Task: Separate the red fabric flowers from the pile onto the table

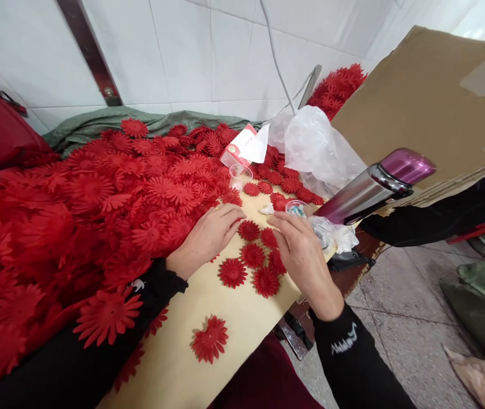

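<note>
My left hand point(210, 236) is over the edge of the red flower heap, its fingers bent and held together with the tips at the table. Whatever those fingertips may hold is hidden. Opposite it, my right hand point(304, 255) hovers over the table with fingers reaching forward and the thumb apart. A crumpled white scrap point(267, 209) lies just beyond its fingertips. Between and below the hands are several layered red fabric flowers point(252, 255). Another red flower point(209, 339) lies alone nearer to me. The big heap of loose red flower pieces point(110, 187) covers the left side.
A steel and purple thermos point(366, 193) stands tilted in view at the right, beside a small cup of beads point(297, 208) and clear plastic bags point(319, 145). A red-white box point(240, 145) and a clear cup point(240, 173) are behind. Cardboard point(421, 113) rises at right.
</note>
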`<state>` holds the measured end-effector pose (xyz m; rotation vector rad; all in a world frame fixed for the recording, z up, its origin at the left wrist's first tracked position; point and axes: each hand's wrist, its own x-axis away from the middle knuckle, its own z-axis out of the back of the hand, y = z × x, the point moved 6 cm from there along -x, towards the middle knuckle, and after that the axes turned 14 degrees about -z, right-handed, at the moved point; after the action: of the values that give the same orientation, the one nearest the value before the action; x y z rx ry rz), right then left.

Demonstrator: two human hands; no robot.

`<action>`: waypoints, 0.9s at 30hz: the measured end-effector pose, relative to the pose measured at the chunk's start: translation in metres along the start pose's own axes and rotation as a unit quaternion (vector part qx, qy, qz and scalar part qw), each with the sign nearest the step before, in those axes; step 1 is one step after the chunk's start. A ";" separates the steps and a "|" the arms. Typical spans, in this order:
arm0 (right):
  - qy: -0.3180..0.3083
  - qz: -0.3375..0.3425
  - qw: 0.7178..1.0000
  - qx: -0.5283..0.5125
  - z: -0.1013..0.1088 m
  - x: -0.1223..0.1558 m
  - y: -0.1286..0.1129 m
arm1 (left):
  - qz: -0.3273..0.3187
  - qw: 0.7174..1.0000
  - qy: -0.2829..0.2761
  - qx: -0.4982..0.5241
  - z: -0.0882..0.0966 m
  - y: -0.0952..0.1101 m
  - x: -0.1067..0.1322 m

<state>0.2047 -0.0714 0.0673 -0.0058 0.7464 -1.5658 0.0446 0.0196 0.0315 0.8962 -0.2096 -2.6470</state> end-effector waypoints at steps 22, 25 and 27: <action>-0.136 0.124 0.979 -0.092 -0.042 0.121 -0.072 | 0.134 0.983 0.050 0.118 0.012 0.012 0.011; -0.123 0.107 0.982 -0.100 -0.035 0.117 -0.059 | 0.148 0.973 0.021 0.173 0.012 0.018 0.021; -0.084 0.089 0.985 -0.123 -0.027 0.114 -0.048 | 0.160 0.967 0.005 0.197 0.014 0.018 0.026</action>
<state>0.1320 -0.1639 0.0200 -0.2448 0.7794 -1.2798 0.0214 -0.0058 0.0316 0.9009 -0.8274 -2.3334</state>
